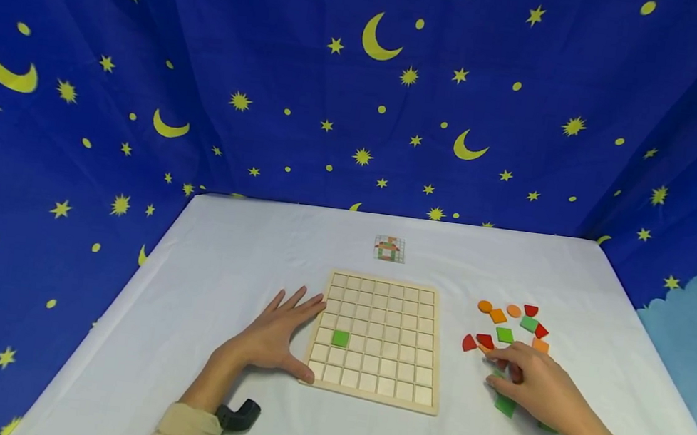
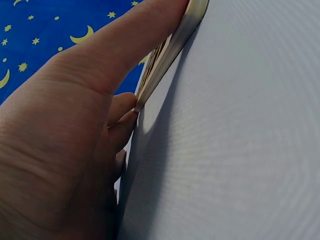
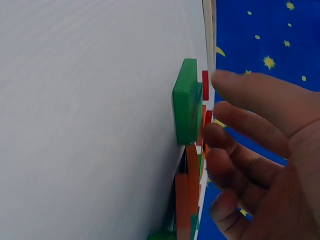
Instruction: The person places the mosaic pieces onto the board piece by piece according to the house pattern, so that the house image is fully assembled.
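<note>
A wooden grid board (image 1: 370, 386) lies on the table, with one green square tile (image 1: 340, 338) in a cell toward its lower left. My left hand (image 1: 279, 332) has its fingers spread along the board's left edge, the thumb at the near left corner. Over the loose pieces at the right hovers my right hand (image 1: 539, 383), thumb and index finger apart and nothing visible between them. Its index fingertip is nearest a small orange piece (image 1: 484, 349) and a red piece (image 1: 485, 340). Below the thumb lies a green tile (image 1: 504, 405); the right wrist view shows a green block (image 3: 185, 105) near the fingertips.
Farther back among the loose pieces are an orange disc (image 1: 485, 306), an orange square (image 1: 498, 316), a green square (image 1: 504, 335) and a red piece (image 1: 530, 311). A small picture card (image 1: 389, 249) lies behind the board. Blue star-patterned cloth (image 1: 305, 148) hangs around the white table (image 1: 255, 243).
</note>
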{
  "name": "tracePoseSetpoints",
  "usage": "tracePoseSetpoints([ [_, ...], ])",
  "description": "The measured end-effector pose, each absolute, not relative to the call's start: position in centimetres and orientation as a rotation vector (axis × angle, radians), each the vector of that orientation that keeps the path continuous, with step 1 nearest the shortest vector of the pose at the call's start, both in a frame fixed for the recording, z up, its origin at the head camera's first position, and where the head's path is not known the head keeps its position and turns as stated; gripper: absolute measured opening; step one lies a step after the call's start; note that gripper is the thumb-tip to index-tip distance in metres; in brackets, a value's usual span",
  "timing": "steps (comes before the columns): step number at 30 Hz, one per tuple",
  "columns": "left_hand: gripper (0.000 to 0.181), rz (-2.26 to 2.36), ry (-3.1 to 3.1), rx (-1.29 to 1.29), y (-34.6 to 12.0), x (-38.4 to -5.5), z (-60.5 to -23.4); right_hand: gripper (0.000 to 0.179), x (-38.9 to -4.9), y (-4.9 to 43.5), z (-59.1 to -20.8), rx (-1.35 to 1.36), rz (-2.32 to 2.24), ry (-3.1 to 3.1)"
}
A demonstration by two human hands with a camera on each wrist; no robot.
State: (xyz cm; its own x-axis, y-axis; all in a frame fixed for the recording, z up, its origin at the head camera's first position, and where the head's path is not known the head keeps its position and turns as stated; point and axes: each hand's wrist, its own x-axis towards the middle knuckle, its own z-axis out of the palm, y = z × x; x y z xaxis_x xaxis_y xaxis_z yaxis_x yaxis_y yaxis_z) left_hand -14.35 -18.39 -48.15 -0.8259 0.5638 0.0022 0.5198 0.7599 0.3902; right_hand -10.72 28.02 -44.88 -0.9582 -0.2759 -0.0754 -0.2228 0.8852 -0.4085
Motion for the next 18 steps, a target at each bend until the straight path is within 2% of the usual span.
tracePoseSetpoints([
  [11,0.13,0.584,2.83,0.863,-18.4,-14.34,-48.08,0.032,-10.29,28.54,-45.45,-0.328,-0.61,2.886],
  [18,0.131,0.572,2.83,0.871,-18.48,-14.35,-48.11,0.029,-10.43,27.95,-45.49,-0.381,-0.59,2.948],
])
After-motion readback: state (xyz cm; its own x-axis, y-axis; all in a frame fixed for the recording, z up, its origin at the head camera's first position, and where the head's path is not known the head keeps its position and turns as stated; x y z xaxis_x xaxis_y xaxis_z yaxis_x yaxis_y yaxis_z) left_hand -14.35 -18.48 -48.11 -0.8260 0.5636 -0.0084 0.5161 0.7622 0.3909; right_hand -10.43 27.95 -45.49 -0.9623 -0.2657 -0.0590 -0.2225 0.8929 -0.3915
